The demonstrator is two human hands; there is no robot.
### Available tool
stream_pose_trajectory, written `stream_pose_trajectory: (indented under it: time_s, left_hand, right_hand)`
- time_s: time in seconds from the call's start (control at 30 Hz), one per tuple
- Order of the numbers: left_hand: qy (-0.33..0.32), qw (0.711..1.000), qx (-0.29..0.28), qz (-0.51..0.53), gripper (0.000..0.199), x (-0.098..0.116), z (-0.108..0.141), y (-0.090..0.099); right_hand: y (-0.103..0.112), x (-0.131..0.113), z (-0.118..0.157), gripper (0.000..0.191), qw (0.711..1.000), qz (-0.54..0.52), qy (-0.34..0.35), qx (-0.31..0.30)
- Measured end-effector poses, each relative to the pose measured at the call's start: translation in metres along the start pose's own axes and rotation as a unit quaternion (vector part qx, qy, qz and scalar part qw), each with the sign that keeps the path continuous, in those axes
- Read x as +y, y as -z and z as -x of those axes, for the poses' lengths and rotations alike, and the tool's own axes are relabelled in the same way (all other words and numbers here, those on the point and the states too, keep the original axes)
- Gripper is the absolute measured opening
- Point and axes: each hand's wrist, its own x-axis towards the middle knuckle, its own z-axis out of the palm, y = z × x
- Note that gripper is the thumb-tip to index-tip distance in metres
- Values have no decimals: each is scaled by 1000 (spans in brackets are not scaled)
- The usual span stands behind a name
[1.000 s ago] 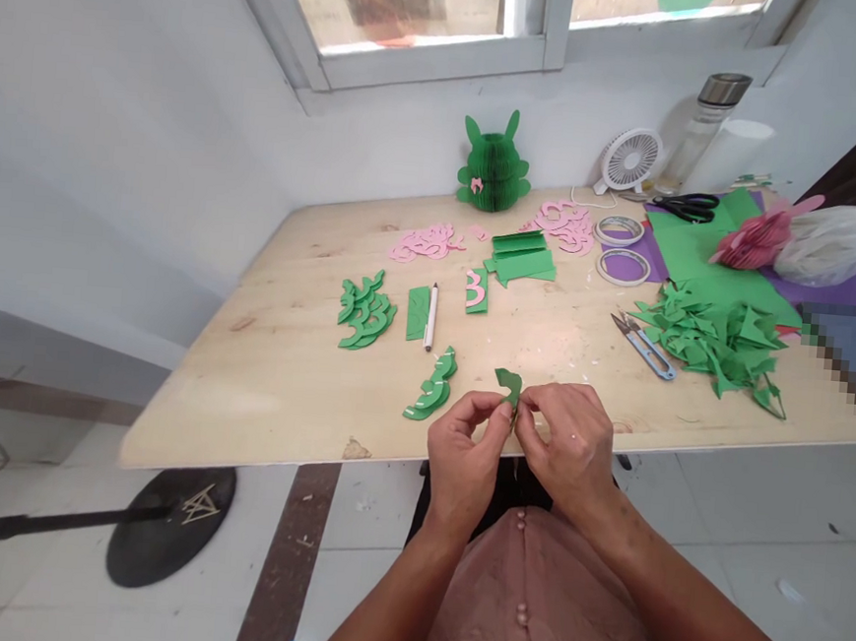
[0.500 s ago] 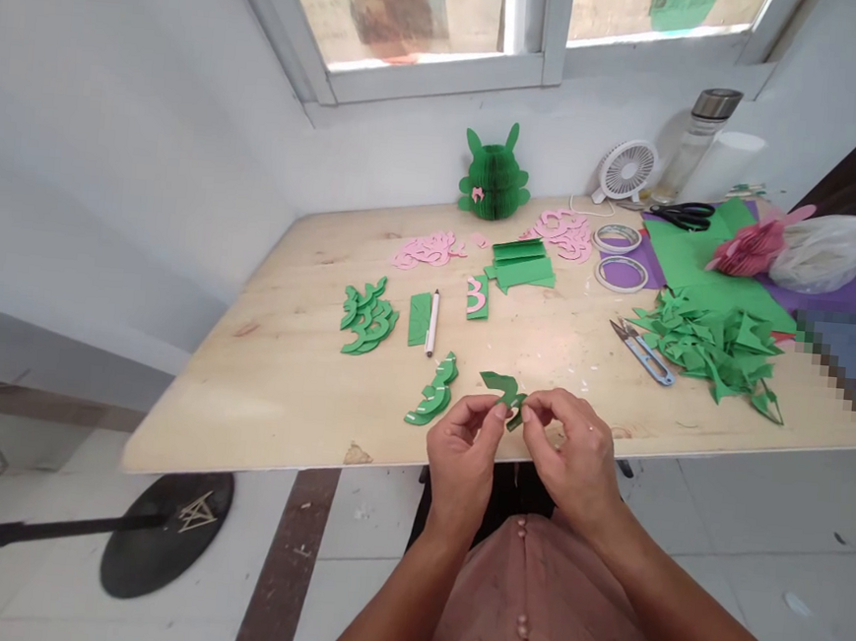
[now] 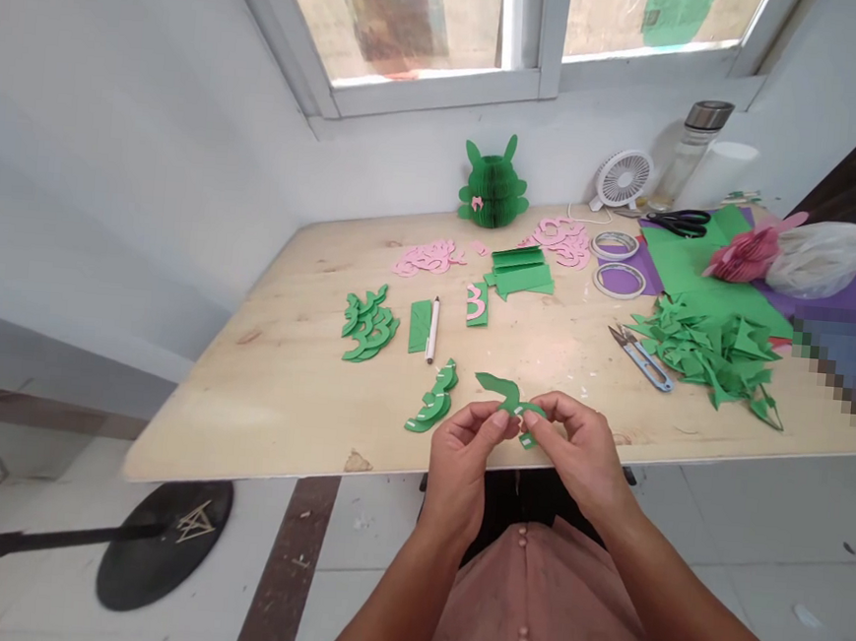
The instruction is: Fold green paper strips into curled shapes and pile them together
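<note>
Just above the table's front edge, my left hand (image 3: 464, 452) and my right hand (image 3: 581, 449) pinch a curved green paper piece (image 3: 503, 387) between thumbs and fingers. Small white strips show on it near the fingertips. To the left of my left hand lie stacked green curved pieces (image 3: 433, 400) with white strips on them. Farther left is a pile of green scalloped cutouts (image 3: 368, 326). A white pen (image 3: 433, 331) rests beside a green paper rectangle (image 3: 420, 326). Another green rectangle bears a pink cutout (image 3: 476, 302).
A green honeycomb paper figure (image 3: 493, 189) stands at the back by the wall. Blue snips (image 3: 643, 360) lie beside green scraps (image 3: 714, 353) on the right. Two tape rolls (image 3: 619, 280), a small fan (image 3: 623, 180) and black scissors (image 3: 684, 222) are behind them.
The green piece between my hands has opened out, and more of it and its white strips now show. My right hand has shifted slightly. The camera view has moved a little.
</note>
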Motion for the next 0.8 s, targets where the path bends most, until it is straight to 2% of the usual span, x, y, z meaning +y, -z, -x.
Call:
stream_pose_trajectory:
  time_s: [0.27,0.57,0.7,0.8]
  left_hand:
    - [5,998,-6,-60,16,1,-4,2]
    - [-25,999,-8,-45,15,-3,-3,2]
    - [-1,1000,-14,-21,13,-5,-2,3]
    - [14,1000,2,-5,17,-3,-2,3]
  right_hand:
    - [1,-3,1,16,998,-50,-36,-24]
    - [-1,1,2,16,994,-94,-46,-31]
    - [0,1,1,16,994,-94,-43,-38]
    - [-1,1,0,17,994,-93,-48,-35]
